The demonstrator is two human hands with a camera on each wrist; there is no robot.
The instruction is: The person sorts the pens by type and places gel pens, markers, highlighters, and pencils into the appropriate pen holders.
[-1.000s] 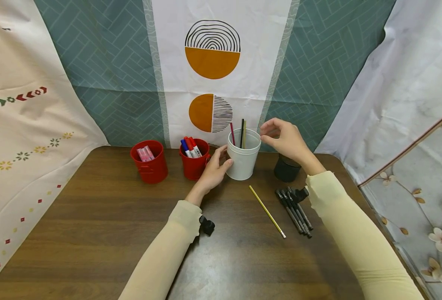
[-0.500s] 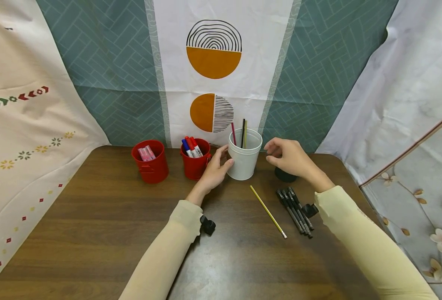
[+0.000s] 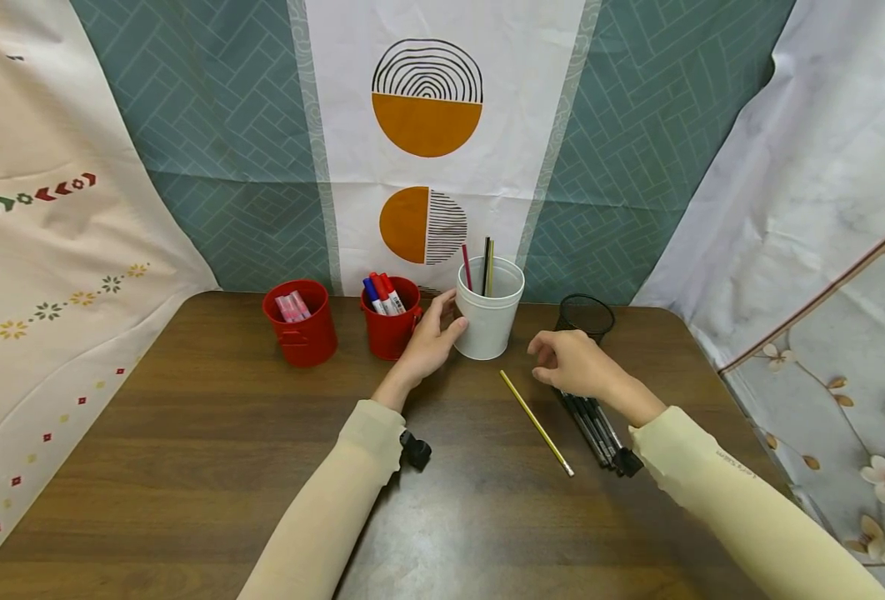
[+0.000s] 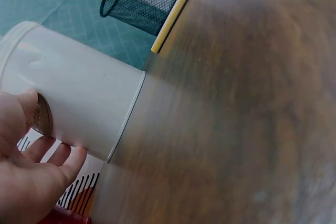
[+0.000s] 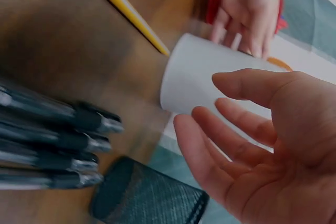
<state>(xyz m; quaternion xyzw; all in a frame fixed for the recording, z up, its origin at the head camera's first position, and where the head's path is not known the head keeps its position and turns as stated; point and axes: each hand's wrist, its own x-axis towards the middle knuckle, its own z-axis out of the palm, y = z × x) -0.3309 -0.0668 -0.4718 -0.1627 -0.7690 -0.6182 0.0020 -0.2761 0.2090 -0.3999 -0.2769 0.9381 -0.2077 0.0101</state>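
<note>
In the head view, my left hand (image 3: 429,342) holds the left side of a white bucket (image 3: 485,329), its thumb and fingers set around the curved wall (image 4: 84,82). Several pencils (image 3: 487,268) stand in the bucket. My right hand (image 3: 577,364) hovers with loosely bent fingers, and the right wrist view shows nothing in its grasp (image 5: 262,135). Below it, several black pens (image 3: 596,429) lie side by side on the table. A yellow pencil (image 3: 536,423) lies between the pens and the bucket's front.
Behind my right hand stands a black mesh cup (image 3: 587,313). To the left are a red bucket (image 3: 388,335) with red and blue markers (image 3: 384,295) and another red bucket (image 3: 311,340) with pink items (image 3: 292,307). Fabric hangs behind the wooden table (image 3: 187,467).
My right hand has come down and toward me, from beside the white bucket's rim to above the black pens, uncovering the mesh cup. My left hand stays on the bucket.
</note>
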